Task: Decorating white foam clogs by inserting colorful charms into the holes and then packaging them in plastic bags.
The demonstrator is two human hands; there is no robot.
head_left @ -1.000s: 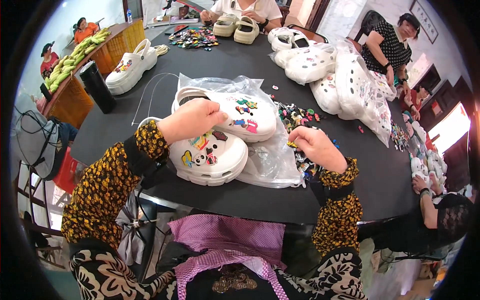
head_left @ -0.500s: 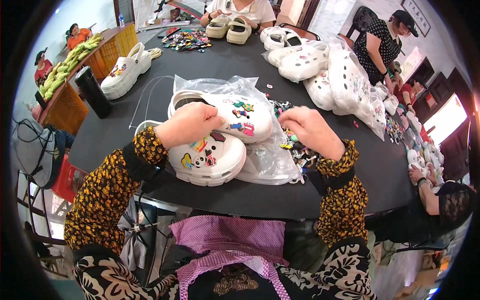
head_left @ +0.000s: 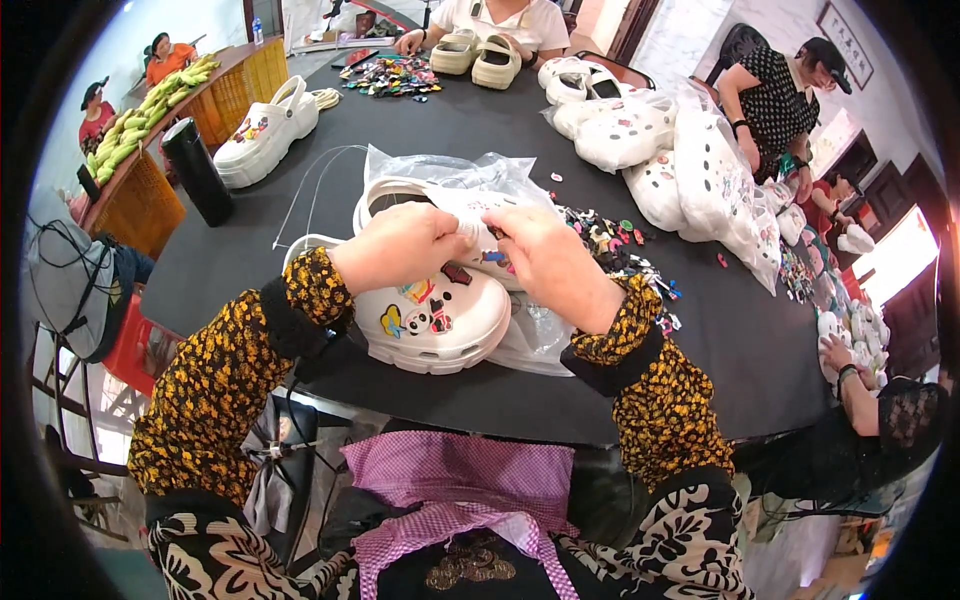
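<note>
Two white clog shoes lie side by side on a clear plastic bag point(head_left: 430, 168) on the black table point(head_left: 300, 260). The near clog point(head_left: 430, 320) carries several colourful charms on its toe. My left hand point(head_left: 400, 245) rests on the far clog point(head_left: 440, 205), gripping its upper. My right hand point(head_left: 545, 255) is pressed against the same clog beside the left, fingertips pinching something small that I cannot make out. Both hands nearly touch and hide most of the far clog's top.
A pile of loose small charms point(head_left: 620, 240) lies right of my hands. A black bottle point(head_left: 195, 170) and another white clog pair point(head_left: 265, 130) stand at left. Bagged white clogs point(head_left: 690, 160) fill the right side. Other people sit around the table.
My right hand has moved left from the loose charm pile onto the far clog, meeting my left hand. The left hand stayed on the clog.
</note>
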